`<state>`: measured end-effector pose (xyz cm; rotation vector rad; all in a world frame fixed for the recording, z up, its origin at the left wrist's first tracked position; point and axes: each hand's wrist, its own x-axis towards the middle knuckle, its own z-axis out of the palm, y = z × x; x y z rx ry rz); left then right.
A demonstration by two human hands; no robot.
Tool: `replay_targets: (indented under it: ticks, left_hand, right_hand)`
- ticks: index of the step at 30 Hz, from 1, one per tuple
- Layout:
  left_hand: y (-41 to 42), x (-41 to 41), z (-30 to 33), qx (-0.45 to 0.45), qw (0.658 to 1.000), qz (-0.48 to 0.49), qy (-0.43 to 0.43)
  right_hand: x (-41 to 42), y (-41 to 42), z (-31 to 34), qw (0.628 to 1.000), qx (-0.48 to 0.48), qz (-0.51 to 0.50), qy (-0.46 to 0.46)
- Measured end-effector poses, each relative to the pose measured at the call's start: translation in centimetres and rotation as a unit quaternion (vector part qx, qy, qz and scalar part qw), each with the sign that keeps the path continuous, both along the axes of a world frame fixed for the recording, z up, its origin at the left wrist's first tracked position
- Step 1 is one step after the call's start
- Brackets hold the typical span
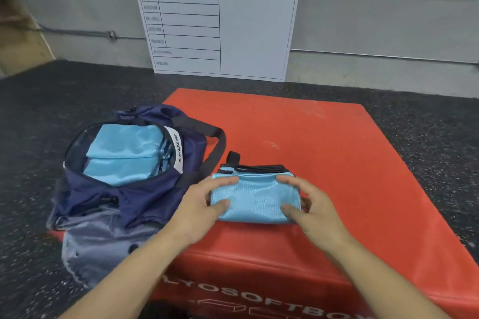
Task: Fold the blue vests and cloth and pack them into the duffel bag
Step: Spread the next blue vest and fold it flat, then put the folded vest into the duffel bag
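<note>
A folded light-blue mesh vest [255,197] with black trim along its far edge lies on the red soft box [324,142]. My left hand [204,204] grips its left end, thumb on top and fingers curled over the far corner. My right hand [308,204] grips its right end the same way. To the left, the navy duffel bag [103,199] lies open on the floor against the box, with folded light-blue cloth [124,153] inside its round opening.
A white training-plan board [220,21] with a green header leans on the grey wall behind the box. Dark speckled rubber floor [51,90] surrounds the box. The bag's black strap [215,147] drapes onto the box's left side.
</note>
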<state>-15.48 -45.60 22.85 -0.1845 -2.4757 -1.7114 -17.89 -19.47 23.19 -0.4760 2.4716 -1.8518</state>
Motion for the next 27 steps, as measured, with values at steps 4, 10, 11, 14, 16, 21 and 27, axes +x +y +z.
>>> replay_targets:
  ticks: [4, 10, 11, 14, 16, 21, 27]
  left_hand:
    - [-3.5, 1.4, 1.4, 0.008, 0.999, 0.044, 0.019]
    - [-8.9, 3.8, 3.1, -0.007, 0.996, 0.076, 0.046]
    - [-9.9, 4.1, 3.3, -0.01, 0.995, 0.084, 0.051]
    - [-13.6, 4.5, 4.6, -0.018, 0.992, 0.105, 0.071]
    - [-16.5, 3.6, 5.5, -0.026, 0.988, 0.122, 0.091]
    - [-24.3, 0.2, 5.3, -0.097, 0.982, 0.141, 0.075]
    - [-28.7, -0.8, 2.1, -0.318, 0.941, 0.116, -0.001]
  right_hand:
    - [0.6, -4.6, 0.8, 1.0, -0.015, 0.006, 0.016]
    - [2.1, -10.9, 1.1, 0.999, -0.031, 0.019, 0.031]
    - [2.2, -12.0, 1.4, 0.999, -0.03, 0.025, 0.036]
    - [1.3, -16.0, 2.6, 0.996, -0.024, 0.04, 0.069]
    - [-0.2, -19.3, 3.7, 0.994, -0.018, 0.051, 0.099]
    - [-4.2, -26.7, 4.6, 0.988, 0.057, 0.074, 0.124]
    - [-5.8, -29.5, 1.4, 0.97, 0.176, 0.125, 0.108]
